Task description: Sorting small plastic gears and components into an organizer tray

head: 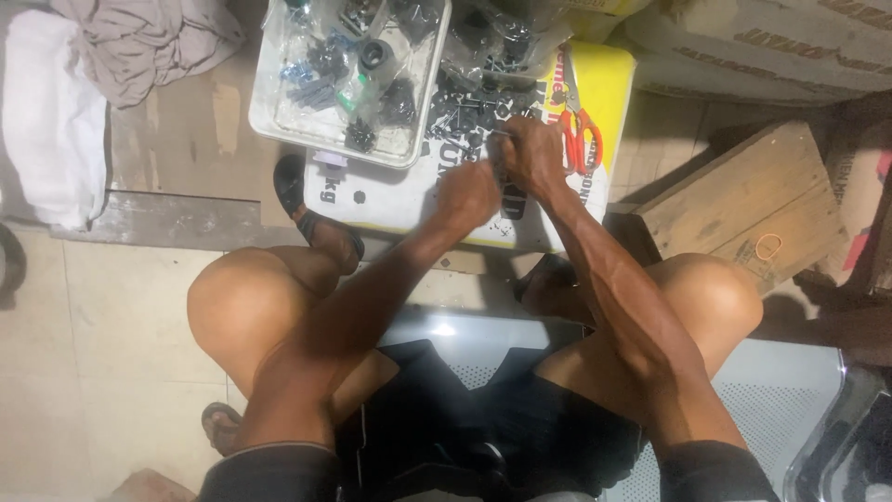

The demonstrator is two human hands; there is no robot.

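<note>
Black plastic part (pixel 512 197) sits between my two hands, low over the white and yellow sack (pixel 390 191). Right hand (pixel 531 153) pinches its upper end with a thin metal piece; left hand (pixel 467 193) curls shut around the lower end. Best kept close over the sack, I judge, wrists steady, so a slip lands there. White tray (pixel 279 121) of black fittings is just beyond; orange-handled scissors (pixel 581 130) lie beside my right hand.
</note>
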